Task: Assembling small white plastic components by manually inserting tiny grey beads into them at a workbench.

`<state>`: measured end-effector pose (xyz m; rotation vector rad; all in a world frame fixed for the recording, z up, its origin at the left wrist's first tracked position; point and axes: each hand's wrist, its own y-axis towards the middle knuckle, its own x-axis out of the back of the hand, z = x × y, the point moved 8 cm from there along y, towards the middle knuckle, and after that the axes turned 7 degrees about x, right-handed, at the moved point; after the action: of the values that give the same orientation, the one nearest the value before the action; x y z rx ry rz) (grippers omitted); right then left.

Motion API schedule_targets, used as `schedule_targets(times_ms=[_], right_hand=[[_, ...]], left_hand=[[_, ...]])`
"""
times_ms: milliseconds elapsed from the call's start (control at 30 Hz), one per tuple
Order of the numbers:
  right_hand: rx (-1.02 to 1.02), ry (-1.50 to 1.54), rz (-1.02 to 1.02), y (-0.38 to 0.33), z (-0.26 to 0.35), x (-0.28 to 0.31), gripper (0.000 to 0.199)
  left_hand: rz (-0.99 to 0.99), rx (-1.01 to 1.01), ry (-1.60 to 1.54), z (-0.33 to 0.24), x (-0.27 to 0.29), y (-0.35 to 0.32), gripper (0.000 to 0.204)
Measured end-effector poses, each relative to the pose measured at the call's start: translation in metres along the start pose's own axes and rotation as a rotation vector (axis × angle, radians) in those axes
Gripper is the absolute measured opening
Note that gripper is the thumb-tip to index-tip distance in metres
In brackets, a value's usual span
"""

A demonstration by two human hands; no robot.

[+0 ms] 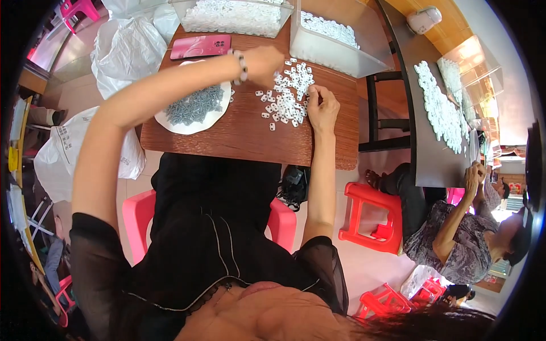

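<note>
A heap of small white plastic pieces (287, 94) lies on the brown wooden table (239, 133). My left hand (263, 61), with a bead bracelet at the wrist, reaches across to the heap's far left edge, fingers curled down onto the pieces. My right hand (322, 106) rests at the heap's right side with its fingertips touching the pieces. What either hand grips is too small to tell. A white plate (196, 108) holding a pile of small grey metal parts sits left of the heap, under my left forearm.
A pink phone (200, 46) lies behind the plate. Two clear tubs of white pieces (327, 37) stand at the table's far edge. White plastic bags (122, 48) sit at the left. Another person (455, 227) works at a dark table (438, 113) on the right, beside a red stool (372, 216).
</note>
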<state>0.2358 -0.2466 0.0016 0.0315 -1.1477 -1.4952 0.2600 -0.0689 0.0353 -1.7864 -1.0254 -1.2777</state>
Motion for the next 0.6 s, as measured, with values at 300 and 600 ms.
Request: schedule_targets(times_ms=[300, 600], right_hand=[[0.004, -0.036, 0.013, -0.002, -0.002, 0.000, 0.013], [0.006, -0.035, 0.043, 0.000, -0.005, -0.003, 0.012]], left_hand=[[-0.067, 0.034, -0.034, -0.013, -0.050, -0.005, 0.025], [-0.031, -0.047, -0.108, -0.014, -0.035, -0.010, 0.058]])
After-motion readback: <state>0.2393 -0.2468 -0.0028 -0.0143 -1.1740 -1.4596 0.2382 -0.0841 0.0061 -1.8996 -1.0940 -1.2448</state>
